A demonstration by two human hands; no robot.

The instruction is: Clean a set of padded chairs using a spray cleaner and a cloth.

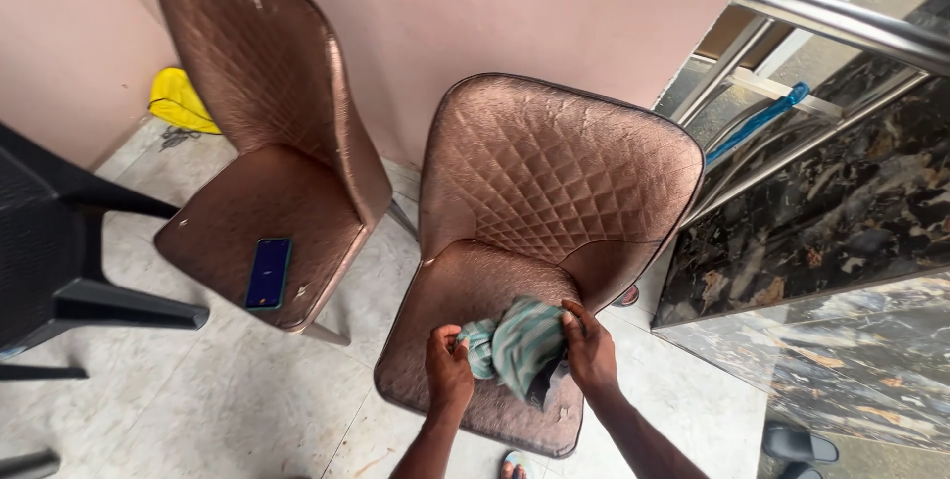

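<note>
A green and white striped cloth [520, 343] lies bunched on the seat of a brown quilted chair [554, 192]. My left hand [447, 368] grips the cloth's left end. My right hand [590, 345] pinches its right edge near the seat's back. Both forearms reach up from the bottom of the view.
A second brown chair [267, 93] stands to the left with a dark blue phone [268, 272] on its seat. A black plastic chair [59, 251] is at far left. A yellow object [180, 101] lies by the wall. Metal railing [841, 19] and dark marble [851, 212] at right; sandals [800, 444] on the floor.
</note>
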